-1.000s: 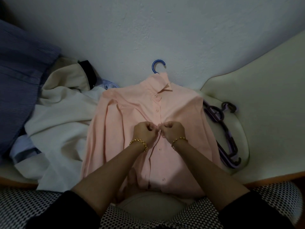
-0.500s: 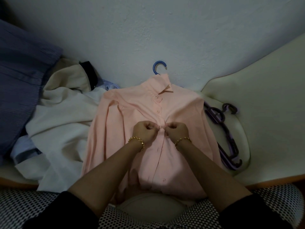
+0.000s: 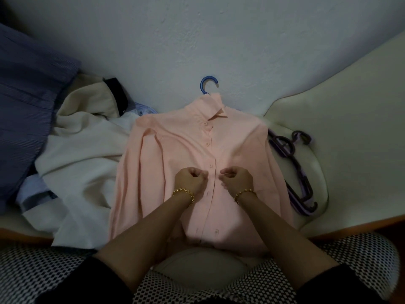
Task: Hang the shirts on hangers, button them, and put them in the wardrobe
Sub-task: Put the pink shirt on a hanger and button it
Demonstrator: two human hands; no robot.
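Head view: a pink shirt (image 3: 175,163) lies flat with the front side up on a cream cushion (image 3: 350,150), just below a pale wall (image 3: 219,40). The collar points to the wall and the hem is nearest to the person. The shirt is on a blue hanger (image 3: 207,83); only the hook shows, above the collar. The placket runs down the middle, and the three upper buttons on it look closed.

Both hands rest on the shirt at about its middle height, one on each side of the placket and a little apart from each other. The left hand (image 3: 190,181) has its fingers curled into the palm, with the knuckles up. The right hand (image 3: 237,179) is also curled, and its thumb and forefinger are pressed together near the edge of the placket. I cannot tell if either hand pinches cloth, because the fingertips are turned under. Each wrist has a gold bracelet (image 3: 184,193).

To the left of the shirt, and touching it, is a heap of white clothes (image 3: 83,163). Further left is a blue striped cloth (image 3: 28,110). To the right, just beside the shirt's sleeve, purple hangers (image 3: 295,172) lie on the cushion in a bundle. At the bottom are the person's black sleeves and a dotted cloth (image 3: 43,270) on the lap.
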